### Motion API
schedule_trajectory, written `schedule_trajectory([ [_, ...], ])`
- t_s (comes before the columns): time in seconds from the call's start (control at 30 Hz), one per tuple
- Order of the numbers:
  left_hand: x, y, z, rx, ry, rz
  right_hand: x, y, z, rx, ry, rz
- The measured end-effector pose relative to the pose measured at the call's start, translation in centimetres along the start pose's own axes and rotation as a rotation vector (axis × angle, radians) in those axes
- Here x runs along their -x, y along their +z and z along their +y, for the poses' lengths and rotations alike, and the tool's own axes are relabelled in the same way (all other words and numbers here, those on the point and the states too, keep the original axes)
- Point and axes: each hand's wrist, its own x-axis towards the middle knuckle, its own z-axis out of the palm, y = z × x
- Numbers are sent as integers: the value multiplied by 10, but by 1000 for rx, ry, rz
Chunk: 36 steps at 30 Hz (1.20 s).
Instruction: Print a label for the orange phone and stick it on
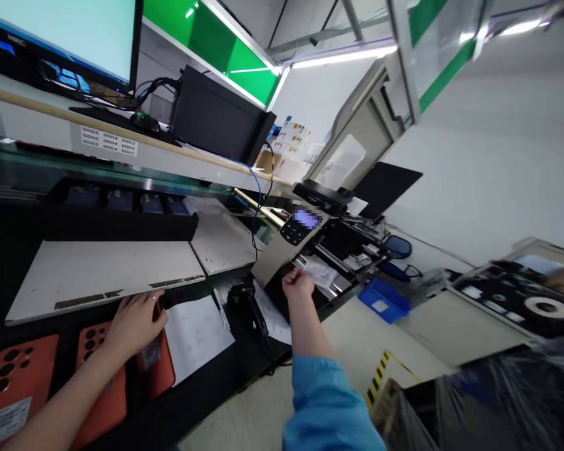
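My left hand (134, 324) lies on an orange phone back cover (156, 363) on the dark bench, fingers curled over its top edge. Two more orange covers (14, 385) with camera holes lie to its left. My right hand (299, 283), in a blue sleeve, reaches out to the label printer (291, 241) and pinches a white label (323, 274) at its outlet. A black handheld scanner (247, 300) stands between my two hands. A white paper sheet (195, 335) lies beside the cover.
A white board (98, 272) and a black tray (122, 216) lie behind the covers. Monitor (61, 37) and a black box (216, 119) sit on the shelf. A blue bin (383, 300) and a reel machine (521, 300) stand right. Floor shows hazard tape (380, 376).
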Motion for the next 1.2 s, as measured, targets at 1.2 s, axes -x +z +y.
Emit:
schedule_trajectory([
  [1.2, 5, -26, -21, 395, -72, -189, 164, 50, 153, 1364, -393, -905],
])
